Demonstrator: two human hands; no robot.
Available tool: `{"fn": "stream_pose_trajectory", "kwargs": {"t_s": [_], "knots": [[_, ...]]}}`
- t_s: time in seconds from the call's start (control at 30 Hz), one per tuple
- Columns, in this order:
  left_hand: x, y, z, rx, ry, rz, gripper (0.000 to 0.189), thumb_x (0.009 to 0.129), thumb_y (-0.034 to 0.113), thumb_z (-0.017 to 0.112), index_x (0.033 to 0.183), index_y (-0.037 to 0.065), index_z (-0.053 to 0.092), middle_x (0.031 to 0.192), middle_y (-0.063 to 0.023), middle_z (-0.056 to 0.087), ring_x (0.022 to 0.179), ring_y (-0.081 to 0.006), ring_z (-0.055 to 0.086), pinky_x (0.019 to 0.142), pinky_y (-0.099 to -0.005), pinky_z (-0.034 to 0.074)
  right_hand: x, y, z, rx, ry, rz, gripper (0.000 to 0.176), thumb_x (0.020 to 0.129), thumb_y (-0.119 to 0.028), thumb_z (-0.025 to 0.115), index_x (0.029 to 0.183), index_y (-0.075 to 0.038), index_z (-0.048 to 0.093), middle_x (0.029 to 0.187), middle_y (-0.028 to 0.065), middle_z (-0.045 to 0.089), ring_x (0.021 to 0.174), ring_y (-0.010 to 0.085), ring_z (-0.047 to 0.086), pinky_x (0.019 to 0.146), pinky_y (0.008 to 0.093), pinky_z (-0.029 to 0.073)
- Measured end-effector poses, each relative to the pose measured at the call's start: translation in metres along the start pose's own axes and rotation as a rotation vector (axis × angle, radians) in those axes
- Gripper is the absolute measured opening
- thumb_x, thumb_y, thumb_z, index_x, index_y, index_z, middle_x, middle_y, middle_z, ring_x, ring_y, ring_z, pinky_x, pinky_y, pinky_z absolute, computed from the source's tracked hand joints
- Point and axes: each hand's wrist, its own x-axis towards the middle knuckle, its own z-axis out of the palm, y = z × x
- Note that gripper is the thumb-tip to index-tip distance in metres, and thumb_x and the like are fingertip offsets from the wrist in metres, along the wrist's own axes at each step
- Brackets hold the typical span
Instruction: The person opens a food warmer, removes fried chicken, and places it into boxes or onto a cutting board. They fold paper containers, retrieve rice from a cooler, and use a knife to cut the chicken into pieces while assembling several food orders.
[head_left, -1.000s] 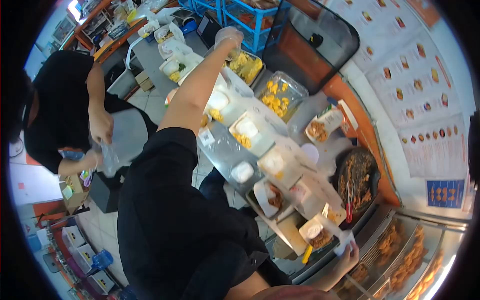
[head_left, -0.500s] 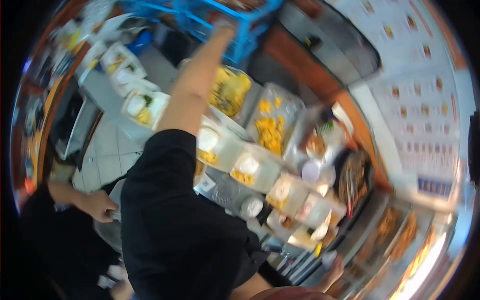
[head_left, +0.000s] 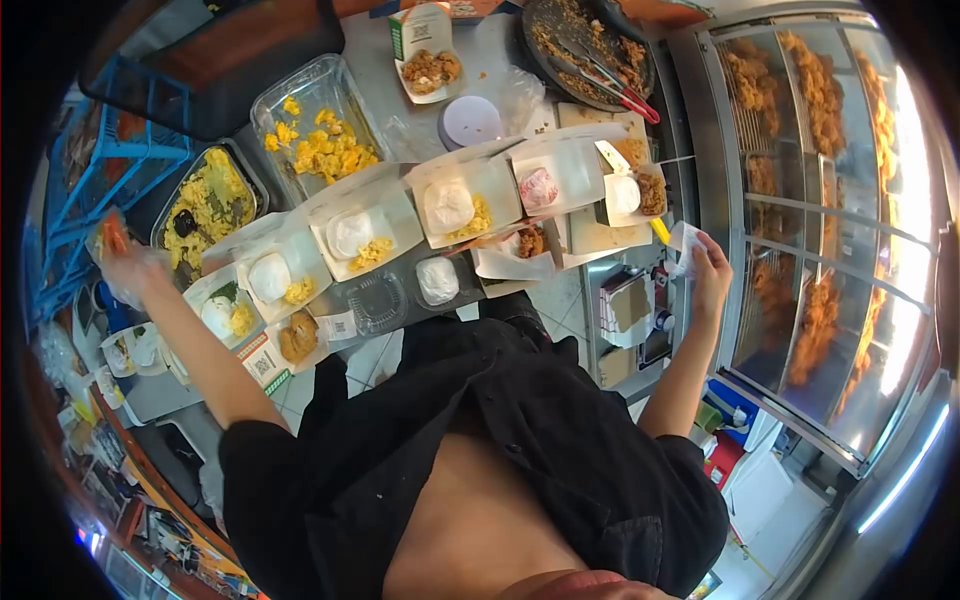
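Near the blue crate, my left hand (head_left: 132, 268) wears a clear plastic glove. Its fingers are closed around an orange-red thing (head_left: 115, 236), too blurred to name. Over on the right, my right hand (head_left: 709, 272) pinches a crumpled white translucent wrapper (head_left: 685, 248). Between the hands runs a slanting row of open paper boxes; one box (head_left: 390, 214) holds a mound of wrapped white rice (head_left: 350, 234) with scrambled egg (head_left: 371, 253) beside it. At the row's right end, a small box (head_left: 612, 208) has white rice and brown chopped food.
Behind the boxes sit a tray of egg pieces (head_left: 335, 150), a tray of scrambled egg (head_left: 240, 186) and a dark pan with red-handled tongs (head_left: 595, 70). The blue crate (head_left: 75, 225) stands left. A glass cabinet of fried food (head_left: 835, 230) borders the right.
The view has turned toward the counter and cabinet. My left hand has come out of the blue crate with an orange-red thing. My right hand still holds the white wrapper.
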Motion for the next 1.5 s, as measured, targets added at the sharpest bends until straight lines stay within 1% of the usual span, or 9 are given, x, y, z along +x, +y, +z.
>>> {"fn": "stream_pose_trajectory", "kwargs": {"t_s": [0.07,0.13,0.27,0.53,0.8,0.97,1.03,1.27,1.5], "knots": [[-0.106,0.03,0.059,-0.105,0.043,-0.124,0.024,0.085,0.009,0.059,0.108,0.005,0.066,0.106,-0.0142,0.067,0.101,-0.0241,0.064,0.086,-0.0383,0.052,0.017,0.015,0.0,0.01,0.005,-0.005,0.029,0.086,0.001,0.062,0.115,0.003,0.066,0.107,0.0095,0.067,0.091,0.0132,0.063,0.081,0.0244,0.05],[-0.217,0.03,0.091,1.067,-0.31,1.277,0.024,0.083,0.004,0.057,0.106,0.004,0.065,0.104,-0.0139,0.067,0.097,-0.03,0.063,0.083,-0.0389,0.052,0.04,0.024,0.001,0.052,-0.011,0.012,0.028,0.086,0.0,0.063,0.114,0.002,0.066,0.105,0.0091,0.068,0.089,0.012,0.063,0.079,0.0235,0.05],[-0.45,0.027,0.195,0.496,-0.937,-0.176,0.015,0.086,0.017,0.065,0.089,0.003,0.068,0.079,-0.0076,0.066,0.076,-0.0195,0.062,0.076,-0.0332,0.049,0.086,0.046,-0.007,0.143,-0.096,0.016,0.025,0.088,-0.002,0.064,0.112,0.001,0.067,0.1,0.0069,0.068,0.083,0.0093,0.062,0.074,0.0223,0.05],[-0.672,-0.157,0.296,0.504,-1.376,0.448,0.015,0.087,0.016,0.063,0.095,0.006,0.069,0.088,-0.0168,0.067,0.076,-0.0343,0.064,0.071,-0.0387,0.053,0.117,0.078,0.004,0.128,-0.336,0.03,0.027,0.087,-0.004,0.065,0.113,0.0,0.067,0.088,0.004,0.066,0.076,0.0088,0.059,0.066,0.0227,0.047],[-0.453,-0.102,0.337,0.785,-0.534,0.229,0.03,0.086,0.021,0.063,0.106,-0.001,0.066,0.103,-0.0179,0.069,0.094,-0.0157,0.066,0.081,-0.0314,0.052,0.08,0.072,0.03,0.444,-0.311,-0.145,0.031,0.091,-0.003,0.06,0.121,0.006,0.059,0.118,0.0109,0.059,0.109,0.02,0.059,0.094,0.0321,0.048],[-0.228,-0.278,0.295,1.978,-0.896,0.188,0.044,0.077,0.038,0.063,0.099,0.001,0.07,0.101,-0.0134,0.07,0.089,-0.0182,0.065,0.077,-0.0362,0.053,0.101,0.085,0.015,0.403,-0.333,-0.127,0.026,0.093,-0.006,0.058,0.117,0.005,0.062,0.116,0.0094,0.06,0.104,0.0183,0.06,0.092,0.0303,0.048],[-0.3,-0.193,0.33,1.825,-0.793,-0.418,0.031,0.076,0.029,0.065,0.092,0.004,0.072,0.093,-0.015,0.071,0.079,-0.0208,0.067,0.069,-0.0366,0.053,0.11,0.089,0.002,0.358,-0.291,-0.117,0.027,0.093,-0.005,0.057,0.118,0.005,0.062,0.115,0.0093,0.061,0.105,0.0185,0.06,0.093,0.0303,0.047],[-0.221,-0.282,0.295,2.187,-1.788,0.884,0.018,0.078,0.018,0.062,0.081,0.003,0.071,0.078,-0.0118,0.07,0.07,-0.0199,0.068,0.06,-0.0383,0.051,0.13,0.088,-0.034,0.4,-0.109,-0.112,0.029,0.094,-0.004,0.057,0.121,0.004,0.061,0.12,0.0115,0.063,0.109,0.0169,0.059,0.096,0.0301,0.045],[-0.383,-0.06,0.309,1.023,-0.833,0.02,0.04,0.089,0.028,0.062,0.111,-0.005,0.064,0.085,-0.0138,0.071,0.069,-0.0191,0.069,0.062,-0.0345,0.055,0.148,0.081,-0.047,0.435,-0.116,-0.097,0.029,0.094,-0.006,0.059,0.12,0.004,0.062,0.117,0.0118,0.064,0.104,0.0163,0.061,0.094,0.0281,0.046]]}}
